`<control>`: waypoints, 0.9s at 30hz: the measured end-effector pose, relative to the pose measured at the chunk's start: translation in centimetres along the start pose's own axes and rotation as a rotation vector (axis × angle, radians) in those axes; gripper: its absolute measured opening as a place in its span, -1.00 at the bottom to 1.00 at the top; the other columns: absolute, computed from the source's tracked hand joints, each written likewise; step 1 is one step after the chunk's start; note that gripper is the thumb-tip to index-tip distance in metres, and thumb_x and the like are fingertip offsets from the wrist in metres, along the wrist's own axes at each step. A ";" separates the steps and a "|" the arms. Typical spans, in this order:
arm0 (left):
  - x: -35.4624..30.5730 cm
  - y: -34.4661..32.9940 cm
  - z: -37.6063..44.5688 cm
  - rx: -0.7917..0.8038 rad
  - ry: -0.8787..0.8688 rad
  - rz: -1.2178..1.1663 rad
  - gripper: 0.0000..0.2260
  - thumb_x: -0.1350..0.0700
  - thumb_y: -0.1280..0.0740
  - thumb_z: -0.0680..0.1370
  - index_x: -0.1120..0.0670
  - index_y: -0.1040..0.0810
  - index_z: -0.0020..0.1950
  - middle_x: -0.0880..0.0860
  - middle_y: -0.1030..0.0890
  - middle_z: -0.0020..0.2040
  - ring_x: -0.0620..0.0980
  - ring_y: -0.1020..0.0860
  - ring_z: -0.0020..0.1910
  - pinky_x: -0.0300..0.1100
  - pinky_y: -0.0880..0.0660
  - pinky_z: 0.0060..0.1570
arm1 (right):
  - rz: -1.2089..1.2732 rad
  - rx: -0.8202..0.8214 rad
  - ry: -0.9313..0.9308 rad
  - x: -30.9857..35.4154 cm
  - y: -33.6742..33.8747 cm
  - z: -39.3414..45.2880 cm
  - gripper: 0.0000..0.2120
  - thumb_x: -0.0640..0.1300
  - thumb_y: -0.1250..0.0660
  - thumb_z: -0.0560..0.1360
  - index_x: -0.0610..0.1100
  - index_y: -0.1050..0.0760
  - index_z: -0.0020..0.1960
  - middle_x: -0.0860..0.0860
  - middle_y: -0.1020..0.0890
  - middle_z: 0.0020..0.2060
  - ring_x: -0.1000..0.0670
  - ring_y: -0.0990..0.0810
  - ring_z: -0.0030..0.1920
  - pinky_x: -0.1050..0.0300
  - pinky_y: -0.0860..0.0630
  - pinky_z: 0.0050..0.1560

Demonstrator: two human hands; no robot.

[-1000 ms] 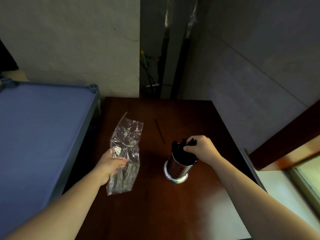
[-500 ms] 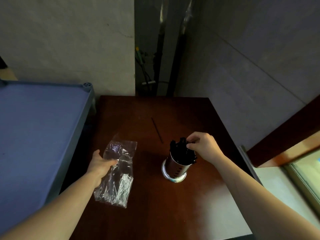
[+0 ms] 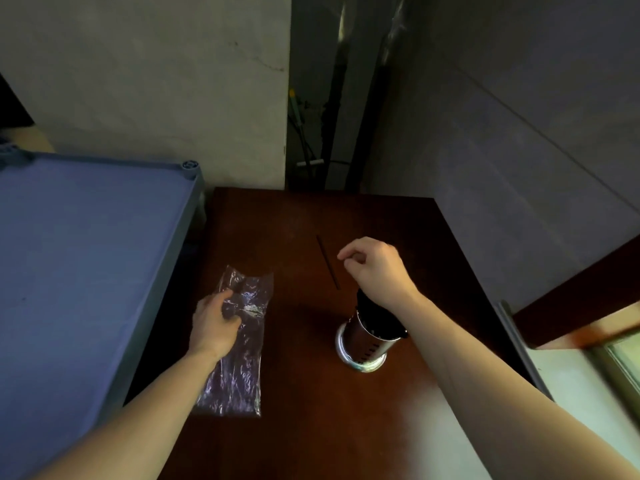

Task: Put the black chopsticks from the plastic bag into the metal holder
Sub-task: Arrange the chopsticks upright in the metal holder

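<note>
The metal holder (image 3: 363, 344) stands on the dark wooden table (image 3: 311, 427), with a bundle of black chopsticks (image 3: 372, 315) sticking out of its top. My right wrist partly covers them. My right hand (image 3: 375, 266) hovers beyond the holder, fingers loosely curled and holding nothing. One loose black chopstick (image 3: 328, 262) lies on the table just left of that hand. The clear plastic bag (image 3: 239, 344) lies flat on the table at the left. My left hand (image 3: 214, 322) rests on the bag's upper part, fingers bent against the plastic.
A blue-topped shelf (image 3: 86, 271) stands against the table's left side. Walls close off the back and right, with pipes (image 3: 332, 98) in the corner gap. A window ledge (image 3: 588, 334) is at the lower right.
My right hand let go of the chopstick bundle and lifted away toward the loose chopstick. My left hand lowered the bag until it lies flat on the table.
</note>
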State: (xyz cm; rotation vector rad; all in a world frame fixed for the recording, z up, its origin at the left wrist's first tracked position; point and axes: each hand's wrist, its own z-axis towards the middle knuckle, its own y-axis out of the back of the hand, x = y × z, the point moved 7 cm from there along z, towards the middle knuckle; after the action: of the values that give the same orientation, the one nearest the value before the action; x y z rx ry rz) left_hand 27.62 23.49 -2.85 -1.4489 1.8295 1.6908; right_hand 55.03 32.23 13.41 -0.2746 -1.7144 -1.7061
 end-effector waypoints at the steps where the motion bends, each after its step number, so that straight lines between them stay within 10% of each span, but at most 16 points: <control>1: 0.3 0.0 0.0 0.019 -0.006 -0.004 -0.48 0.24 -0.35 0.60 -0.06 -0.36 0.53 0.13 -0.23 0.57 0.22 -0.40 0.45 0.18 -0.45 0.37 | -0.003 0.037 0.000 0.5 -1.4 0.7 -0.82 -0.26 -0.33 0.58 -0.09 -0.66 0.09 0.00 -0.64 0.06 0.05 -0.61 0.02 0.35 -0.44 -0.12; 12: 3.4 -3.8 0.8 0.274 -0.050 0.103 -0.35 -0.08 -0.33 0.61 -0.21 -0.07 0.61 -0.03 0.08 0.66 0.13 -0.05 0.62 0.23 -0.10 0.53 | -0.066 0.193 -0.241 -1.8 -11.8 4.2 -0.62 -0.29 -0.29 0.60 -0.14 -0.48 0.40 -0.12 -0.42 0.43 -0.11 -0.49 0.38 0.21 -0.42 0.18; 27: 4.6 -6.6 4.5 0.077 -0.189 0.545 -0.14 -0.42 -0.05 0.53 -0.20 0.54 0.50 0.15 0.50 0.55 0.24 0.44 0.53 0.30 0.31 0.43 | -0.267 0.188 -0.601 -10.2 -19.5 6.7 -0.56 -0.17 -0.23 0.65 -0.15 -0.32 0.52 -0.22 -0.07 0.62 -0.23 -0.05 0.61 -0.14 -0.26 0.51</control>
State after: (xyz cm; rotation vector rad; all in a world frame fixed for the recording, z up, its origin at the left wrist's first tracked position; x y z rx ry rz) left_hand 28.69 26.37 -11.52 -0.7616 2.2805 1.8775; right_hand 48.79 39.54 -7.47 -0.5312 -2.4251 -1.7385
